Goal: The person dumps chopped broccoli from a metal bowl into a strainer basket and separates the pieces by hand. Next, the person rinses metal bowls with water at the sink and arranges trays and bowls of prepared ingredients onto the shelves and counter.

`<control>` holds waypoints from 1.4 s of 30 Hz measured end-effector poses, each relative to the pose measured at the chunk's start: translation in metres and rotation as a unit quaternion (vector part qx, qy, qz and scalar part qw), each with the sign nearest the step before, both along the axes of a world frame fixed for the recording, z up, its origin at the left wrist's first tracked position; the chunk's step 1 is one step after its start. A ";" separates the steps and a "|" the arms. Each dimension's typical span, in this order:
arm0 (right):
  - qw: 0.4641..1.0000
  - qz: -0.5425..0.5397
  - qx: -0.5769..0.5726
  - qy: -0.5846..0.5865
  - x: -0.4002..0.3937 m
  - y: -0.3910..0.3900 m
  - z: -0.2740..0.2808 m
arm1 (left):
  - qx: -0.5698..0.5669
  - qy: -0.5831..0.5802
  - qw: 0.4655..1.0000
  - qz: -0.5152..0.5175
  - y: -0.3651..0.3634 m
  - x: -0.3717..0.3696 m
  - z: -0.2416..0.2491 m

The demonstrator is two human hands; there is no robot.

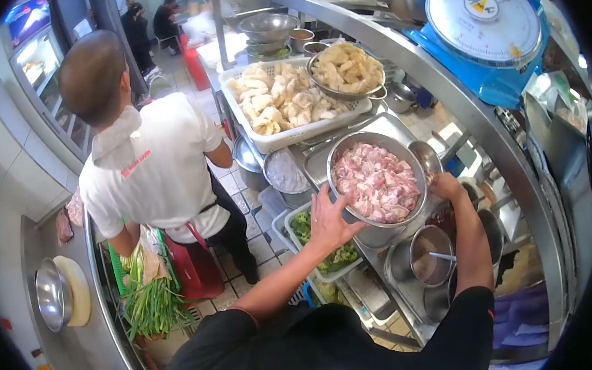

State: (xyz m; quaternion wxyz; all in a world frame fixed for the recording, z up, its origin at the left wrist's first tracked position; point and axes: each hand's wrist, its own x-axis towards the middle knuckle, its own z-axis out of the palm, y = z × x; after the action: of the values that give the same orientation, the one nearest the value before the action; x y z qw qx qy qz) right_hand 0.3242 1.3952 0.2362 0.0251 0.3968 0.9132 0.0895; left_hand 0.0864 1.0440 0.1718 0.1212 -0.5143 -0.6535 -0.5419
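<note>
From afar, my left hand (332,222), fingers wide, touches the steel bowl (407,149) of raw meat (376,185); my right hand (445,187), at a small metal bowl (425,155), has a grip I cannot tell.

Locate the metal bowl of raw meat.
In the head view, the metal bowl of raw meat is right of centre, between the left hand and the right hand, just below the white basket.
</note>
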 end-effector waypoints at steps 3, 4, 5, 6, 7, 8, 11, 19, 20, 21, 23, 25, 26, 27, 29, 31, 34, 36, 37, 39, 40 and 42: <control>0.998 -0.021 -0.064 0.022 0.026 -0.019 0.007 | 0.019 0.006 1.000 0.016 0.004 0.001 -0.003; 0.995 -0.020 -0.086 0.054 0.025 -0.018 0.007 | 0.005 -0.006 1.000 0.012 0.011 -0.006 0.001; 0.993 -0.017 -0.091 0.076 0.028 -0.019 0.006 | -0.006 -0.015 1.000 0.010 0.017 -0.011 0.002; 0.991 -0.013 -0.095 0.097 0.029 -0.024 0.009 | -0.016 -0.025 1.000 0.010 0.023 -0.016 0.002; 0.988 -0.008 -0.100 0.118 0.026 -0.026 0.009 | -0.025 -0.022 0.999 0.010 0.032 -0.022 0.002; 0.989 -0.007 -0.092 0.117 0.029 -0.028 0.005 | -0.034 -0.016 0.999 0.009 0.037 -0.024 0.003; 0.991 -0.011 -0.083 0.105 0.031 -0.032 0.003 | -0.017 -0.003 0.999 -0.036 0.038 -0.029 0.004; 0.970 0.084 -0.014 0.226 0.044 -0.068 0.016 | 0.072 -0.005 0.997 -0.027 -0.080 -0.049 -0.086; 0.971 0.091 -0.032 0.220 0.046 -0.067 0.021 | 0.073 0.001 0.997 0.017 -0.099 -0.061 -0.117; 0.971 0.106 -0.055 0.205 0.046 -0.064 0.025 | 0.013 -0.075 0.997 0.029 -0.124 -0.069 -0.147; 0.969 0.120 -0.108 0.187 0.044 -0.052 0.028 | -0.188 -0.162 0.964 0.100 -0.192 -0.081 -0.226; 0.952 0.108 -0.184 0.220 0.042 -0.031 0.026 | -0.490 -0.179 0.840 0.147 -0.271 -0.077 -0.259; 0.938 0.119 -0.226 0.232 0.041 -0.029 0.030 | -0.602 -0.209 0.761 0.124 -0.309 -0.078 -0.309; 0.947 0.081 -0.210 0.227 0.035 -0.049 0.039 | -0.626 -0.241 0.727 0.147 -0.352 -0.065 -0.353; 0.943 0.052 -0.254 0.210 0.019 -0.083 0.062 | -0.560 -0.357 0.702 0.256 -0.425 -0.019 -0.406; 0.948 0.095 -0.212 0.220 0.015 -0.046 0.055 | -0.363 -0.471 0.684 0.421 -0.486 0.035 -0.509; 0.946 0.102 -0.229 0.205 -0.011 -0.043 0.074 | -0.382 -0.513 0.612 0.466 -0.541 0.133 -0.542; 0.959 0.123 -0.189 0.170 -0.024 -0.037 0.085 | -0.507 -0.573 0.558 0.323 -0.553 0.172 -0.516; 0.955 0.137 -0.199 0.174 -0.029 -0.042 0.089 | -0.535 -0.551 0.569 0.296 -0.554 0.186 -0.523; 0.944 0.158 -0.220 0.186 -0.044 -0.057 0.098 | -0.591 -0.499 0.588 0.237 -0.568 0.215 -0.531; 0.947 0.166 -0.215 0.173 -0.051 -0.067 0.103 | -0.537 -0.599 0.563 0.190 -0.579 0.217 -0.536; 0.950 0.182 -0.205 0.152 -0.067 -0.095 0.112 | -0.491 -0.576 0.619 0.211 -0.599 0.214 -0.540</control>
State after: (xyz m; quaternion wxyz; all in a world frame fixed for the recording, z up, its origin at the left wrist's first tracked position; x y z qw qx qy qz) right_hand 0.2571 1.3002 0.3485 -0.0495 0.2194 0.9615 -0.1579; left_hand 0.3008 0.4447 -0.3678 -0.4393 0.0723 -0.8490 -0.2846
